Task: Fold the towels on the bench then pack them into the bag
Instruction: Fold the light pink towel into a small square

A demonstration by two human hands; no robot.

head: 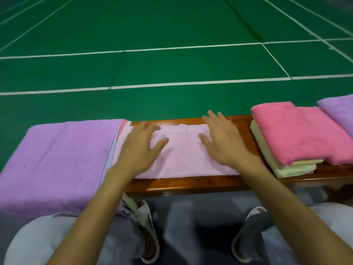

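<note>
A light pink towel (183, 155) lies flat and folded on the wooden bench (191, 185) in the middle. My left hand (141, 148) lies flat on its left part with fingers spread. My right hand (221, 138) presses its right part, fingers straight. To the left, a purple towel (57, 159) lies spread over a pile of other towels whose edges show. On the right sits a stack of folded towels: dark pink (290, 131) over pale yellow (286, 169). Another folded purple towel (340, 109) sits at the far right. No bag is in view.
Beyond the bench stretches a green sports court floor (172, 64) with white lines. Below the bench are my knees in light trousers and my feet in white slippers (149, 226).
</note>
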